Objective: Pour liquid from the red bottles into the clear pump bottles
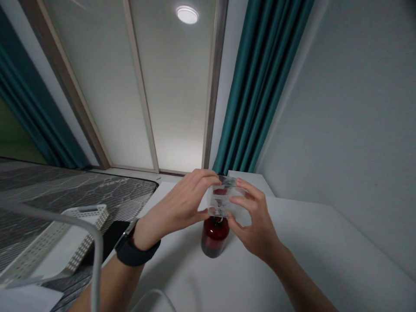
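Observation:
A small clear plastic piece, like a transparent cap or box [221,200], is held between both hands just above a dark red bottle [214,237]. The bottle stands upright on the white table [312,242]. My left hand [182,206], with a black watch on the wrist, pinches the clear piece from the left with thumb and fingers. My right hand [251,219] grips its right side, fingers curled round it. The clear piece touches or sits just over the bottle's top; the bottle's neck is hidden behind it.
A white perforated basket [58,242] lies on a grey patterned mat at the left, with a black phone [108,238] beside it. Teal curtains [260,86] hang by a frosted window. A grey wall runs along the right. A white rail crosses the lower left.

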A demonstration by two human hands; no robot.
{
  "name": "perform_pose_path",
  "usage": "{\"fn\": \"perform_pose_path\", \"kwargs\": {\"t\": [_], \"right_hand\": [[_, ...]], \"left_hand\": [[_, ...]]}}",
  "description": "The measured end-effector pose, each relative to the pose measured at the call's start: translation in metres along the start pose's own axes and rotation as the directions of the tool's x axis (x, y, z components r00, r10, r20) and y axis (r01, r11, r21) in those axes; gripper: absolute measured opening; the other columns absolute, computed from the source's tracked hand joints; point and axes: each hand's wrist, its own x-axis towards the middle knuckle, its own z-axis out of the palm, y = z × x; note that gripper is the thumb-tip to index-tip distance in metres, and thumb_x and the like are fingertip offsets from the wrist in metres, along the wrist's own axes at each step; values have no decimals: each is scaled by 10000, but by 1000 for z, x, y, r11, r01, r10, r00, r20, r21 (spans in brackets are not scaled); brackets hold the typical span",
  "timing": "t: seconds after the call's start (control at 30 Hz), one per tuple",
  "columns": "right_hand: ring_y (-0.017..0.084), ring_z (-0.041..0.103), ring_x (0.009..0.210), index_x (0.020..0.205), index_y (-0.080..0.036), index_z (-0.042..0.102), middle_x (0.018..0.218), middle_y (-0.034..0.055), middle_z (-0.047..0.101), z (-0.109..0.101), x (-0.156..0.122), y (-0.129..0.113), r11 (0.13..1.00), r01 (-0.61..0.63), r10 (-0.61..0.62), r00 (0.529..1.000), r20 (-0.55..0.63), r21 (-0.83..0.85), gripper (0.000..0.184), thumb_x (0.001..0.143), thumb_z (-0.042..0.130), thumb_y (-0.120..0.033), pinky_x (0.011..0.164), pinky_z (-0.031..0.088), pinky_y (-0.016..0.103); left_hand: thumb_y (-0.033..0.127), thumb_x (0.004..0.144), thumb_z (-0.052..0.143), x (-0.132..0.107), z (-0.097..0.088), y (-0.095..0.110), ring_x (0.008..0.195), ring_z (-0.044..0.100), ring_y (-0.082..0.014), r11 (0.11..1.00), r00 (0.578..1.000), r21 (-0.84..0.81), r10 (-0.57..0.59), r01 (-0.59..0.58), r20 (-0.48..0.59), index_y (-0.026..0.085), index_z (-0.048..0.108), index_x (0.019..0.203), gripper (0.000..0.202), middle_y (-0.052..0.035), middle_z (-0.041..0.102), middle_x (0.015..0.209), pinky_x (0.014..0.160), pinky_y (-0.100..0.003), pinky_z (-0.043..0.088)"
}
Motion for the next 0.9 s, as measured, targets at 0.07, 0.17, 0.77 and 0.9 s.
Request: {"fn": "perform_pose_path", "kwargs": {"t": [0.07, 0.17, 0.77, 0.9], "right_hand": [[289, 449, 1347, 1228, -247, 485, 1342, 124, 448, 0, 0, 0, 1000, 19, -19, 1000, -11, -3, 477, 829, 584, -5, 1053, 514, 525], [283, 446, 1353, 1219, -241, 490, 1337, 123, 448, 1, -1, 0, 999, 37, -37, 999, -23, -2, 480, 822, 590, 8, 1068, 505, 509], [294, 469, 1340, 1196, -230, 490, 1296, 125, 465, 0, 2, 1, 993, 108, -110, 993, -42, -56, 495, 796, 599, 39, 1041, 527, 512], [299, 476, 1332, 1181, -218, 493, 1286, 128, 471, 0, 2, 1, 989, 128, -132, 990, -45, -73, 486, 788, 605, 45, 1035, 530, 512]], "left_hand": [[172, 858, 691, 0, 0, 0, 1236, 508, -290, 1000, 1000, 7, 10, -10, -4, 213, 407, 1276, 507, -132, 534, 1284, 1033, -474, 477], [167, 859, 690, 0, -1, 0, 1226, 510, -286, 1000, 1000, 13, 24, -24, -8, 202, 407, 1271, 501, -139, 533, 1283, 1028, -468, 482], [139, 862, 684, 1, -4, 4, 1242, 494, -288, 997, 999, 58, 41, -42, 5, 168, 415, 1246, 470, -154, 523, 1290, 1046, -460, 473], [140, 867, 677, 1, -4, 4, 1238, 492, -285, 997, 999, 61, 46, -46, 7, 175, 409, 1243, 463, -153, 514, 1295, 1041, -458, 478]]}}
